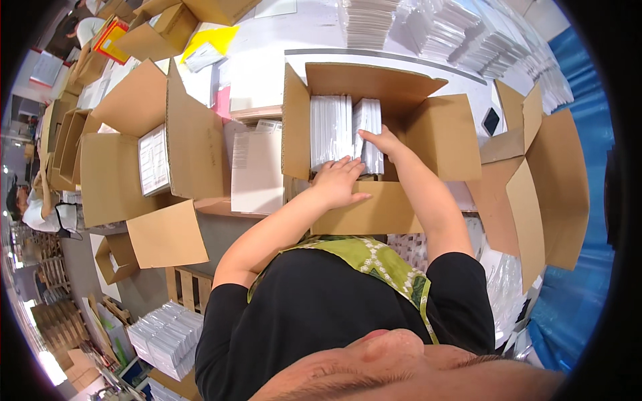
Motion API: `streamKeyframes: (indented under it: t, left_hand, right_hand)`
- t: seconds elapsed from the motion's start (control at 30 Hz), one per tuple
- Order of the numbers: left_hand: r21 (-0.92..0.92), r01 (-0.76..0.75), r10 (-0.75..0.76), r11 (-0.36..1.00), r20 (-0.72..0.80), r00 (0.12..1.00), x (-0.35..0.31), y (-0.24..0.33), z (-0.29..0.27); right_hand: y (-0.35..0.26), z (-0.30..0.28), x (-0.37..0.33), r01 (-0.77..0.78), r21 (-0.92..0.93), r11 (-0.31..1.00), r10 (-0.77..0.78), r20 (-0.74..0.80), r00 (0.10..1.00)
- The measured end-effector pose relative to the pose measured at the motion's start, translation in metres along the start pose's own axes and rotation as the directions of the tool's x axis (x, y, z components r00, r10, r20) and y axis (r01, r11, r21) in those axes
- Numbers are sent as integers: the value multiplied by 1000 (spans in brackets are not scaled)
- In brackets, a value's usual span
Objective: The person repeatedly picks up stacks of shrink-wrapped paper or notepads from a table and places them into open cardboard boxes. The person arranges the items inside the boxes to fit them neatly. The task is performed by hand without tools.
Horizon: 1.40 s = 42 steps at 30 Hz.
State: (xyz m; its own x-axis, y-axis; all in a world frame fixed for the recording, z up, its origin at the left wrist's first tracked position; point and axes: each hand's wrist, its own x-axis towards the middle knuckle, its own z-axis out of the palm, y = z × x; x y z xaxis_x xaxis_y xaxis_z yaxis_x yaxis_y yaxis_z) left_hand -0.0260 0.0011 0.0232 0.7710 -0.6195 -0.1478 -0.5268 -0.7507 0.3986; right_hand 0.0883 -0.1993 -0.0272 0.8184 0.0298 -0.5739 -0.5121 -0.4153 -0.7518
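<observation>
An open cardboard box [374, 208] stands in front of me with its flaps spread outward. Thin white packs in clear plastic stand on edge inside it, in a left row [330, 123] and a shorter right row [368, 119]. My left hand [336, 184] lies over the near end of the left row, its fingers stretched out and its thumb pointing right. Around the right row closes my right hand [382, 142], thumb over the top edges. Its other fingers are hidden down the row's right side.
Another open box [110, 177] holding white packs stands at left. An open carton [558, 194] is at right, near a dark phone [491, 120]. Several stacks of white packs [438, 30] line the back. More wrapped packs [167, 337] sit lower left. A person [43, 207] is at far left.
</observation>
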Motion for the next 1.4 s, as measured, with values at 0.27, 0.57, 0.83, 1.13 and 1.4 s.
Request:
streamKeyframes:
  t: [0.27, 0.57, 0.83, 1.13, 1.4]
  left_hand:
    - [45, 48, -48, 998, 6, 999, -1, 0, -4]
    - [15, 28, -27, 1000, -34, 999, -3, -3, -2]
    - [24, 16, -15, 1000, -43, 999, -2, -2, -2]
    - [-16, 49, -50, 999, -45, 998, -3, -6, -3]
    - [-22, 53, -53, 998, -11, 999, -5, -5, -4]
  right_hand:
    - [31, -20, 23, 2, -58, 998, -1, 20, 1000]
    - [31, -10, 18, 30, -181, 983, -65, -192, 979]
    - [16, 7, 13, 78, -180, 981, -123, -257, 958]
    - [-2, 23, 7, 113, -120, 986, -126, -99, 987]
    - [-10, 12, -14, 30, -257, 966, -89, -223, 971]
